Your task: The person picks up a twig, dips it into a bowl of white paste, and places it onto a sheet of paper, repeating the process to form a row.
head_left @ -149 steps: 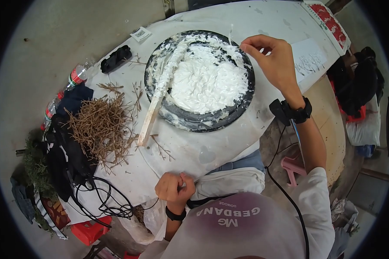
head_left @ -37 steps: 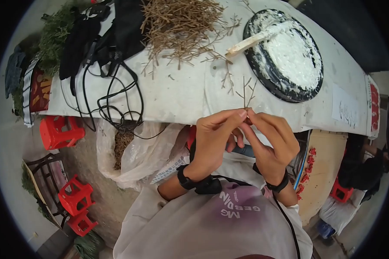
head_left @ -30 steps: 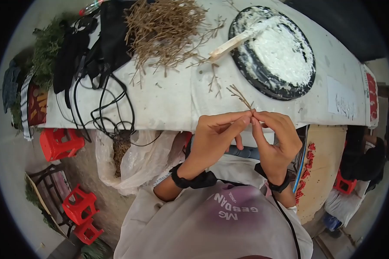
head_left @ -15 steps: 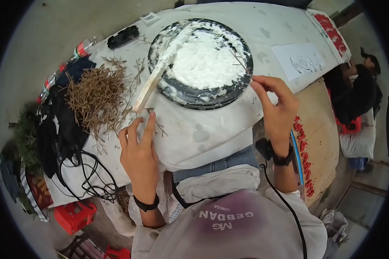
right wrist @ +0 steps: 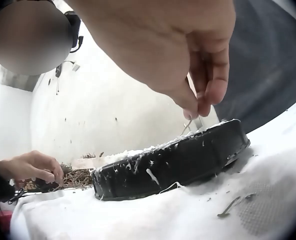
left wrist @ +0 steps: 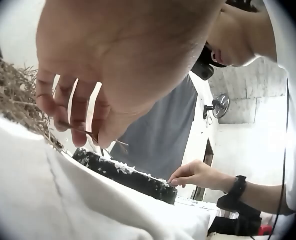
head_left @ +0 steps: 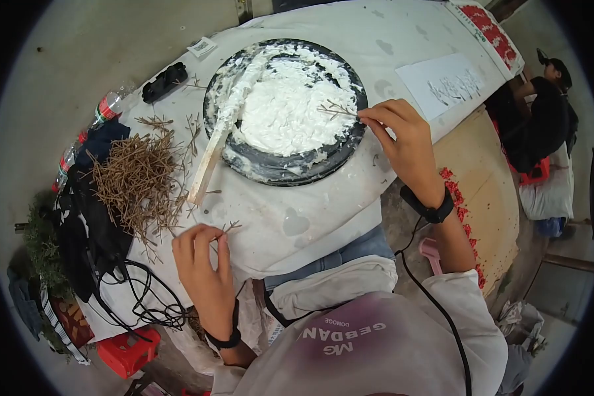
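Twig (head_left: 336,110), thin, dry and branched, lies almost level just over the white paste (head_left: 284,115) at the right side of a round black basin (head_left: 290,173), its stem pinched between the thumb and fingertips of the right hand (head_left: 402,138). From the right wrist view, the same fingers close narrowly on the stem right above the basin's rim (right wrist: 173,162). Whether the twig's tips touch the paste cannot be told. A pale wooden stick (head_left: 208,165), smeared with paste, leans out over the basin's left rim onto the white cloth (head_left: 323,204) that covers the table. Nearer and to the left, the left hand (head_left: 201,264) rests on the cloth, and its thumb and forefinger pinch a second twig (head_left: 230,228). The left wrist view shows its other fingers curled loosely above the stem (left wrist: 83,131). Just left of that hand lies a heap of dry twigs (head_left: 135,185). Black cables (head_left: 145,297) trail at the near left edge of the table. Plastic bottles (head_left: 109,105) lie at the far left. A printed sheet of paper (head_left: 449,82) lies on the cloth at the far right, well apart from the basin.
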Motion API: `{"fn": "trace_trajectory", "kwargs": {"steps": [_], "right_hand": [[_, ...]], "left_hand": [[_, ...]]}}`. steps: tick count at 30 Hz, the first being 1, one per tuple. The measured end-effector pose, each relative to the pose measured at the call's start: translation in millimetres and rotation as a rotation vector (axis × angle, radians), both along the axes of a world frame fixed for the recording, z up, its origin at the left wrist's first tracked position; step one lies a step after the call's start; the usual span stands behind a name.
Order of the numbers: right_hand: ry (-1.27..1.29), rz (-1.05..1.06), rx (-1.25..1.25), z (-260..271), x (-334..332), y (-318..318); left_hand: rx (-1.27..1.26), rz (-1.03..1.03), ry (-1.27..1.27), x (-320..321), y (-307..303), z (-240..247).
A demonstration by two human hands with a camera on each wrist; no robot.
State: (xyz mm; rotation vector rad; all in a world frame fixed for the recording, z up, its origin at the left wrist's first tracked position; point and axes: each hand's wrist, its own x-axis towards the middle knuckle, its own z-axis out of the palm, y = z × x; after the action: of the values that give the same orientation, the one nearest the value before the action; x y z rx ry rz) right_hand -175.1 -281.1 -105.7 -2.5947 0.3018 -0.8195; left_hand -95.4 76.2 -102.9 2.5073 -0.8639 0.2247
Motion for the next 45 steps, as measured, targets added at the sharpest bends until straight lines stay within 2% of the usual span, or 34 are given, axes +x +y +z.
{"fn": "trace_trajectory", "kwargs": {"steps": [3,4,7,11,19,23,31,45], "right_hand": [[0.079,0.142,-0.145,5,5,-10],[0.081,0.138,-0.143,7,6,-11],[0.108,0.195,-0.229,12,9,-16],[0.149,0.216,-0.274,14,10,-18],[0.156,0.250,-0.364,13,12,-23],[0.118,0.256,-0.278,11,11,-26],[0.159,0.316,-0.428,21,14,-27],[0.201,0.368,-0.406,22,16,-29]], "left_hand": [[-0.127,0.138,0.427,-15,0,-6],[-0.124,0.135,0.429,-17,1,-8],[-0.265,0.304,0.548,-21,0,-19],[-0.261,0.190,0.468,-19,0,-26],[-0.272,0.126,0.399,-21,8,-40],[-0.266,0.121,0.371,-21,7,-40],[-0.281,0.124,0.355,-21,7,-44],[-0.310,0.130,0.361,-22,5,-43]]}}
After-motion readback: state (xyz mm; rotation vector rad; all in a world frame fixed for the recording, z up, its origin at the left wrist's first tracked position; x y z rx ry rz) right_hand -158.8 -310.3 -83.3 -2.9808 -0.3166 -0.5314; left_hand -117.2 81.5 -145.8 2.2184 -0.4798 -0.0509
